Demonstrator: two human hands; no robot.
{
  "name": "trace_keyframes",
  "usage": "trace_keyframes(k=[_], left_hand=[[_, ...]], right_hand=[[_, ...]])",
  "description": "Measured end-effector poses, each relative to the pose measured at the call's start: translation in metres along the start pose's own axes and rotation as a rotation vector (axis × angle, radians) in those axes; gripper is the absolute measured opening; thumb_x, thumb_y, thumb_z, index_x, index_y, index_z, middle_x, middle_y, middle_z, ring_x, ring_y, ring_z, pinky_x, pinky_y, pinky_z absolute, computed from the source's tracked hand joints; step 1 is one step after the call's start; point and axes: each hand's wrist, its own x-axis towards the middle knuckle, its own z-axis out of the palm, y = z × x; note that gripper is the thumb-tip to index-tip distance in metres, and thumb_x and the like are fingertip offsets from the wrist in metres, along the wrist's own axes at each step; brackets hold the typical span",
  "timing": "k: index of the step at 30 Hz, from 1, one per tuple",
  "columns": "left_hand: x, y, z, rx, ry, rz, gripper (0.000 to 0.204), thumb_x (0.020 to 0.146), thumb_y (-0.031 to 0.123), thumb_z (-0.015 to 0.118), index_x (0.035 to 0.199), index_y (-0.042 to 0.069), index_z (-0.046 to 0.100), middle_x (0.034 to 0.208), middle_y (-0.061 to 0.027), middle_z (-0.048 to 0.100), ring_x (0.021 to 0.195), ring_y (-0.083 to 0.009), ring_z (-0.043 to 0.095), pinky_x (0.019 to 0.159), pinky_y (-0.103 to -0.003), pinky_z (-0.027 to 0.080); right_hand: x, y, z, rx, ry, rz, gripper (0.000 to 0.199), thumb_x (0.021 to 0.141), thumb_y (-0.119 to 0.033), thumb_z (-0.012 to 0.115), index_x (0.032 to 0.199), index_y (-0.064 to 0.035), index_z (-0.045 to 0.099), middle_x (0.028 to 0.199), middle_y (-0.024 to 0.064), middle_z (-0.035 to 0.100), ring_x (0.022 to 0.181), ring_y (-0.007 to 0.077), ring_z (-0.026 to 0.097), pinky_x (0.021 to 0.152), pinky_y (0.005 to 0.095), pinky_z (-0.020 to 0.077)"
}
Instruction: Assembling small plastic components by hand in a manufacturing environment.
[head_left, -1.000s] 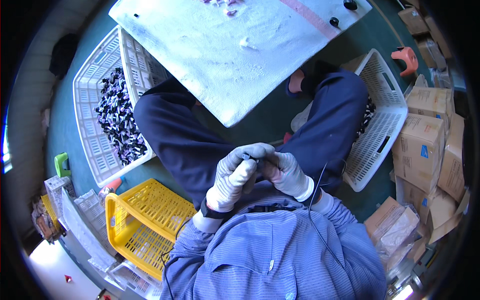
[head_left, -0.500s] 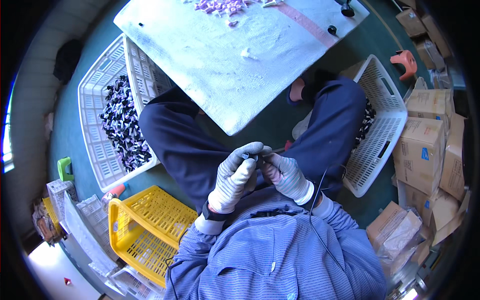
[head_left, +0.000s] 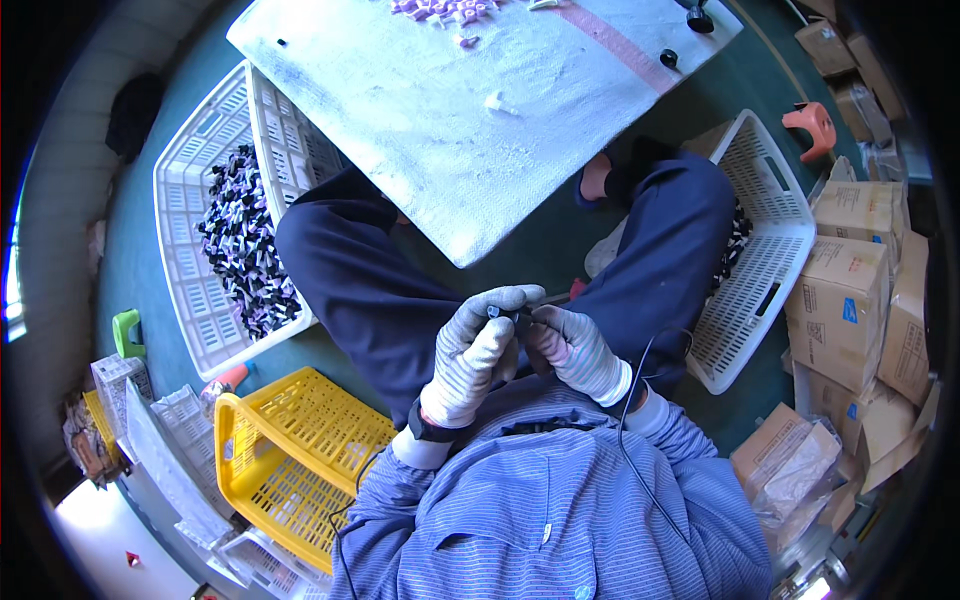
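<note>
Both gloved hands — left hand, right hand — pinch a small dark part.

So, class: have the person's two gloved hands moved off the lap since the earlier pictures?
No. The left hand and right hand stay together over the lap, pinching a small dark part, below the white board corner as before.

Both the left hand and the right hand are covered by knitted cloth gloves, grey-white and matt. A small dark part, seemingly plastic, is pinched between them. At 12 o'clock a rough, matt white board is seen. At 8 o'clock a glossy yellow plastic crate lies; at 3 o'clock, matt brown cardboard boxes.
</note>
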Motion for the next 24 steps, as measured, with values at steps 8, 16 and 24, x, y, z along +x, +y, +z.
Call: trace_keyframes(k=[8,16,24], left_hand=[[0.003,0.003,0.0,-0.033,0.01,-0.044,0.034,0.096,0.021,0.064,0.125,0.003,0.061,0.125,-0.011,0.066,0.052,-0.0029,0.048,0.049,-0.018,0.041],[0.013,0.009,0.0,0.022,0.125,-0.033,0.033,0.096,0.021,0.065,0.124,0.004,0.061,0.122,-0.0101,0.067,0.052,-0.003,0.048,0.047,-0.017,0.039],[0.076,0.013,-0.011,0.268,0.17,-0.021,0.028,0.097,0.015,0.064,0.123,0.005,0.066,0.1,0.0019,0.067,0.062,0.0005,0.046,0.053,-0.015,0.036]], right_hand=[[0.002,0.001,-0.002,-0.04,-0.027,0.012,0.03,0.1,-0.033,0.06,0.105,-0.0046,0.067,0.066,0.0021,0.061,0.061,0.0096,0.059,0.054,0.0264,0.0441],[0.023,-0.015,-0.002,-0.439,0.097,-0.159,0.023,0.097,-0.026,0.061,0.103,-0.0046,0.066,0.085,0.0162,0.069,0.08,0.0363,0.068,0.065,0.0388,0.0523],[0.09,0.007,-0.038,-0.801,0.045,-0.342,0.017,0.091,-0.018,0.06,0.102,-0.0055,0.063,0.086,0.0168,0.066,0.082,0.038,0.066,0.067,0.0431,0.0514]])
